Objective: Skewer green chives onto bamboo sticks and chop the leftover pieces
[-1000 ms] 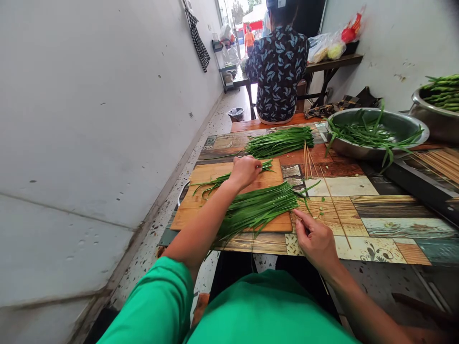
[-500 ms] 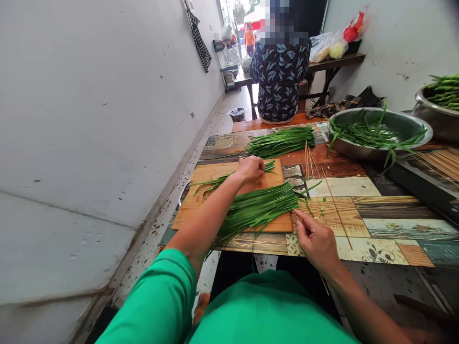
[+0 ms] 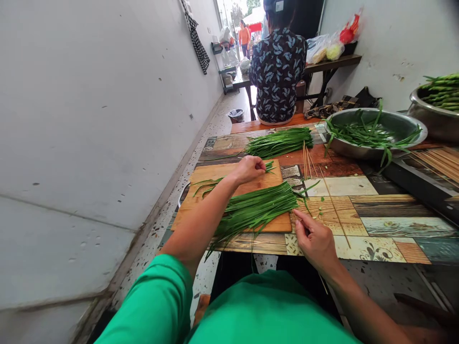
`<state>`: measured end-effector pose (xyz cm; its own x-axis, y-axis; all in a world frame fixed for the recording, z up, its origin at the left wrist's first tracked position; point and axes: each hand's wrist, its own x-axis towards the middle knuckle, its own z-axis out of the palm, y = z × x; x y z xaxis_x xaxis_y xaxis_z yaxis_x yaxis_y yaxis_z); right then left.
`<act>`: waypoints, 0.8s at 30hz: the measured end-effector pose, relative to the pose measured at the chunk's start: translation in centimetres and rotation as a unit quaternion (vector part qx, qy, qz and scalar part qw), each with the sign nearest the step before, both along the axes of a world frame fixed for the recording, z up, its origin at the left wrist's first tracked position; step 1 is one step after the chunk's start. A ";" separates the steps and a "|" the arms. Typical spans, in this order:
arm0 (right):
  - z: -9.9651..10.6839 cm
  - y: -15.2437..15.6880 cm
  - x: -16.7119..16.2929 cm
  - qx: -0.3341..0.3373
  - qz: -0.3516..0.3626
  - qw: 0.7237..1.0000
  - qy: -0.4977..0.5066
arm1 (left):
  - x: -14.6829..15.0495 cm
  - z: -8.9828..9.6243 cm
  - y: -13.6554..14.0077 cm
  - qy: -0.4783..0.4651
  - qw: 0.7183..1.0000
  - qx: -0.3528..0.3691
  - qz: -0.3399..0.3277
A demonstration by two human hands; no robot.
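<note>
Chives, ends aligned, likely for evenness.
Left hand pinches stems; right hand: grip, I can't tell.

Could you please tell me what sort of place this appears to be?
Probably a small eatery's prep area: long green leafy stalks lie on a light-brown wooden cutting board, a round silver metal bowl holds loose green leaves, and thin tan wooden skewers lie nearby.
</note>
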<state>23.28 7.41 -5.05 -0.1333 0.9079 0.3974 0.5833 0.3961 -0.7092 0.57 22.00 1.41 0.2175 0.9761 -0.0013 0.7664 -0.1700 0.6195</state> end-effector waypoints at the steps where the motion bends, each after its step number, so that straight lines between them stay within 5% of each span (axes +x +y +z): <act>1: 0.0 0.0 0.0 0.000 -0.001 1.000 0.002 | 0.3 -0.1 -0.3 -0.006 1.000 -0.007 -0.015; 10: 0.0 -0.1 0.0 0.004 -0.006 1.000 0.001 | 2.7 -1.0 -2.2 0.000 0.999 -0.031 -0.041; 24: 0.0 0.1 0.0 0.031 -0.004 1.000 -0.001 | 2.5 -1.5 -2.6 -0.040 0.998 -0.022 -0.050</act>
<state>23.25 7.48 -5.04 -0.1266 0.8823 0.4533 0.5876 0.4349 -0.6823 3.08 19.43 -0.12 0.3153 0.9488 -0.0214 0.6943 -0.2152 0.6867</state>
